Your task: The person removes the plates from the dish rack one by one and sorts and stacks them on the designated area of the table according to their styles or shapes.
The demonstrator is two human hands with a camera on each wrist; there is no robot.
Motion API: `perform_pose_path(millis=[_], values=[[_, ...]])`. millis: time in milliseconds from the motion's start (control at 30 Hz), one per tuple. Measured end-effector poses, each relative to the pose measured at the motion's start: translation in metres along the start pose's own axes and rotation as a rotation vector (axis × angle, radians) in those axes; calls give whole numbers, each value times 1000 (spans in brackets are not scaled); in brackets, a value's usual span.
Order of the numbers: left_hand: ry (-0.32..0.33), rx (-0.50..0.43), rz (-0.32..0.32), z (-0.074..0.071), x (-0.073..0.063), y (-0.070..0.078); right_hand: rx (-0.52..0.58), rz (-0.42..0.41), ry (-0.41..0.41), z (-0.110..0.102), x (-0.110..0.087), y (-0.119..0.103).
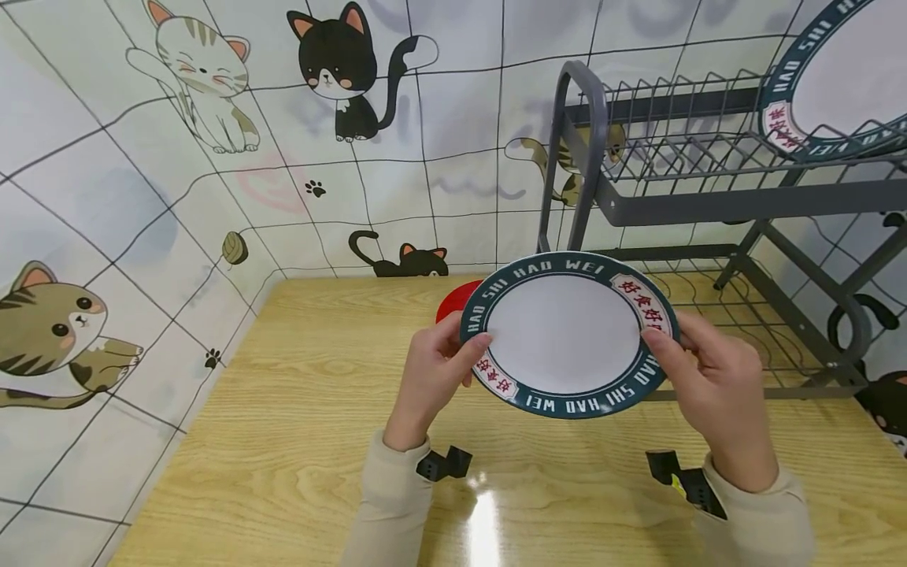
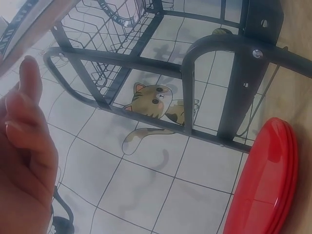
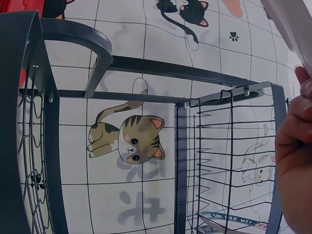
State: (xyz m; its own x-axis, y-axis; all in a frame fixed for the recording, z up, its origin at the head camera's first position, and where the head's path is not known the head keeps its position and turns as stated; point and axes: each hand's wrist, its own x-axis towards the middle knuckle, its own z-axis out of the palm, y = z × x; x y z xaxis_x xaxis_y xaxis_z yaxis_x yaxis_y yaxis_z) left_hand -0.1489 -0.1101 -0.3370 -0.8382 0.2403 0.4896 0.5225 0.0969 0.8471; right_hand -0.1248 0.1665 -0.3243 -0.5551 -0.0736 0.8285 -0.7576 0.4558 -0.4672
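A white oval plate [image 1: 567,335] with a dark green lettered rim is held up over the wooden table, tilted so that its face shows. My left hand [image 1: 441,370] pinches its left edge, thumb on top of the rim and fingers beneath. At the opposite edge my right hand [image 1: 716,386] grips it the same way. Behind the plate's left side, a stack of red plates [image 2: 265,180] lies on the table, mostly hidden in the head view. In the right wrist view the curled fingers [image 3: 300,112] sit under the plate's pale edge.
A dark grey two-tier wire dish rack [image 1: 723,205] stands at the right, close beyond my right hand. Another green-rimmed plate [image 1: 794,71] stands in its upper tier. Cat-printed tile walls [image 1: 460,118] bound the wooden table [image 1: 305,441] behind and at the left.
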Motion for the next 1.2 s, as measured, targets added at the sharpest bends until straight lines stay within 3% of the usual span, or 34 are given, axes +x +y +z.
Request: perform_pose_path(millis=[167, 333, 500, 833, 1133, 1200], values=[[-5, 57, -10, 1, 0, -10, -72, 3, -11, 0, 0, 0], [-17, 102, 33, 1, 0, -22, -101, 18, -1, 0, 0, 0], [-31, 148, 59, 1, 1, -24, -111, 63, 9, 1, 0, -1], [3, 208, 41, 0, 2, -26, -103, 105, -7, 3, -1, 0], [32, 212, 37, -2, 3, -26, -194, 154, -128, 8, 1, 3], [49, 223, 21, -3, 3, -16, -205, 162, -156, 10, 1, 4]])
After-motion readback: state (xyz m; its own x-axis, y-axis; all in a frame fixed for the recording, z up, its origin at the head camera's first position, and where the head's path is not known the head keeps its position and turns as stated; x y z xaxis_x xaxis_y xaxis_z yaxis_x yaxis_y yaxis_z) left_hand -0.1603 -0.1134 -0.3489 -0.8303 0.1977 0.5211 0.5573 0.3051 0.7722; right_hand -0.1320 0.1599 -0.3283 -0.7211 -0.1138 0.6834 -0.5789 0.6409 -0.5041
